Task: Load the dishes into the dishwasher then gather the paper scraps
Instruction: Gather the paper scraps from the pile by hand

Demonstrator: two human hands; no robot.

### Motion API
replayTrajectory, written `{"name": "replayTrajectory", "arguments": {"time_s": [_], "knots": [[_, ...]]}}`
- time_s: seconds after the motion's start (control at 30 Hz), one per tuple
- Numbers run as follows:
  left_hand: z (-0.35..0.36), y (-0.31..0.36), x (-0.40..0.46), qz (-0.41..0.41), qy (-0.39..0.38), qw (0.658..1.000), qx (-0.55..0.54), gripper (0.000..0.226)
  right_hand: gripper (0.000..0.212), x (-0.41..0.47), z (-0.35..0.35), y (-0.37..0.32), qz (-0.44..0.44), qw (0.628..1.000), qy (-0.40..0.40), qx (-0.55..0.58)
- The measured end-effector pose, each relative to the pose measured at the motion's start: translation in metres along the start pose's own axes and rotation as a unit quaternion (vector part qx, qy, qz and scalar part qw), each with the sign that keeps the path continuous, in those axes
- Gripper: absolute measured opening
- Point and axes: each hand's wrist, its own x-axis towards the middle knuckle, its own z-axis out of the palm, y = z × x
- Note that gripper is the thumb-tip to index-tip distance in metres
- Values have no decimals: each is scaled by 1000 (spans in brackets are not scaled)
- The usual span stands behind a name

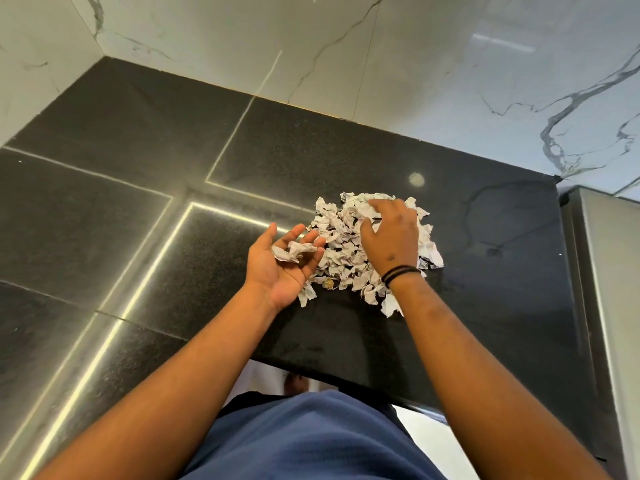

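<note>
Blue clothing fills the bottom of the view, and beyond it both forearms reach over the black worktop [346, 150] to the heap of paper scraps [343, 251], which lies near the front edge. The left hand [287, 261] is palm-up with its fingers [313, 242] loosely cupped around a few crumpled scraps, while the right hand [389, 233] lies palm-down on the heap, fingers spread and apparently gripping nothing, though its fingertips are hidden among the paper. Risk: the shallow left cup may spill its load, and a fast right-hand sweep may push light scraps off the front edge or scatter them towards the steel appliance [609, 271] at right.
</note>
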Motion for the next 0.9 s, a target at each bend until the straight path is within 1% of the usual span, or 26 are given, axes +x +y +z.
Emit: {"name": "replayTrajectory", "arguments": {"time_s": [0.13, 0.23, 0.3, 0.37, 0.43, 0.5, 0.53, 0.6, 0.67, 0.77, 0.83, 0.9], "knots": [[-2, -3, -2, 7, -16, 1000, 4, 53, 41, 28, 11, 8, -21, 991, -57, -123], [-3, -4, -3, 5, -37, 999, 14, 55, 30, 39, 16, 9, -28, 977, -83, -195], [-3, -4, -2, 4, -43, 999, 22, 56, 26, 41, 16, 8, -23, 977, -59, -203], [-3, -4, -2, 8, -44, 999, 20, 56, 26, 37, 13, 5, -17, 985, -6, -173], [-2, -4, -1, 14, -45, 999, 16, 58, 22, 26, 7, -3, -12, 995, 47, -88], [0, -6, 0, 19, -45, 999, 13, 60, 17, 9, 1, -18, -24, 997, 73, 11], [2, -7, 1, 21, -46, 999, 12, 61, 14, -2, -1, -27, -37, 996, 72, 41], [6, -9, 2, 23, -53, 998, 2, 63, 14, -24, -1, -45, -67, 994, 52, 66], [10, -9, 4, 18, -61, 998, -18, 66, 24, -43, 3, -58, -101, 993, 19, 65], [12, -9, 7, 13, -61, 998, -19, 65, 40, -63, 10, -64, -163, 986, -39, 14], [12, -7, 8, 17, -60, 998, -29, 59, 49, -65, 8, -58, -151, 988, -26, 37], [10, -5, 8, 17, -63, 996, -57, 53, 43, -60, 2, -45, -91, 992, 18, 89]]}}
